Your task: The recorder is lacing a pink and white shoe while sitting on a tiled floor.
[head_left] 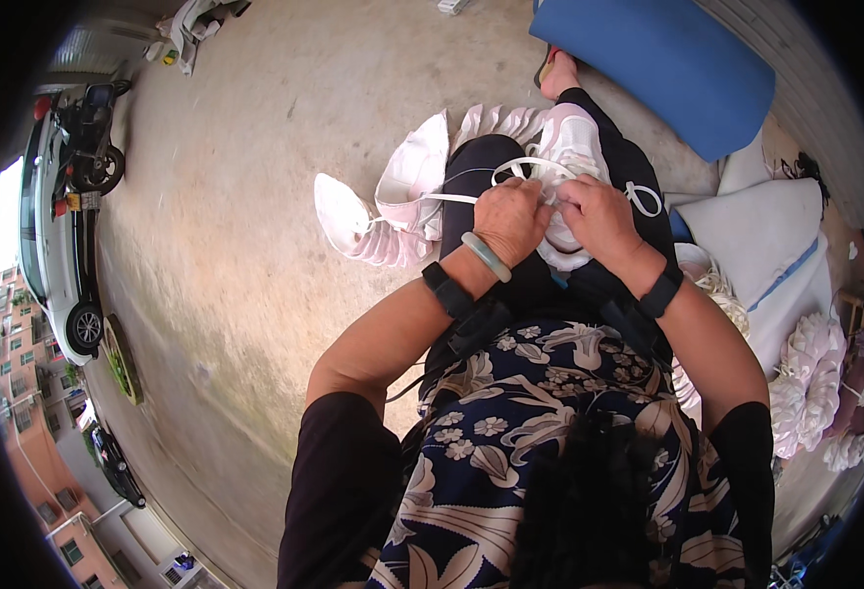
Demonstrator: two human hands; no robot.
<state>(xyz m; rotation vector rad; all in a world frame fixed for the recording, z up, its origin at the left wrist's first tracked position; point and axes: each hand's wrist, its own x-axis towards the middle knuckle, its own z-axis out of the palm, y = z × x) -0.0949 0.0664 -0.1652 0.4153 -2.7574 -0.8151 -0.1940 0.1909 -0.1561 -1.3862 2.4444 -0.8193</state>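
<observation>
A white and pale pink sneaker upper rests on my lap, its toe pointing away from me. White shoelace runs through it, with one end trailing left and a loop standing out on the right. My left hand, with a pale bangle at the wrist, is closed in a pinch on the lace over the upper. Close beside it, my right hand has its fingers curled at the lacing too. The fingertips of both hands nearly meet, and the exact grip between them is partly hidden.
Stacked pinkish-white shoe uppers sit against my left leg. On the right lie more uppers and white sheet material. A blue board or mat stands ahead. A motorcycle and white car are far left.
</observation>
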